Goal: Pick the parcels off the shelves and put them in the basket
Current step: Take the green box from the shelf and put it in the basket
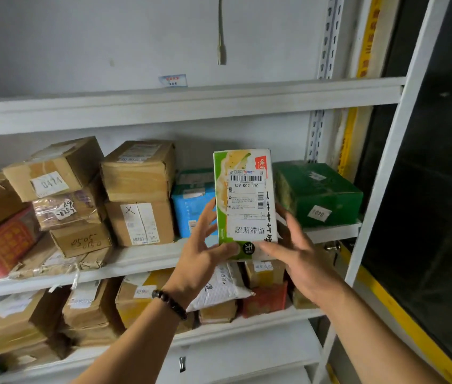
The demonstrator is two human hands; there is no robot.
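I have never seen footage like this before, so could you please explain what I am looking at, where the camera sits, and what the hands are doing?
There is no machine here. A person wears a camera on the head, so this single picture looks forward and down at their own two bare hands. They face white metal shelves crowded with parcels, mostly brown cardboard boxes, plus a blue box and a dark green box. The left hand, with a beaded bracelet at the wrist, and the right hand hold one upright green and white parcel between them, its shipping label facing the camera. No basket is in view.
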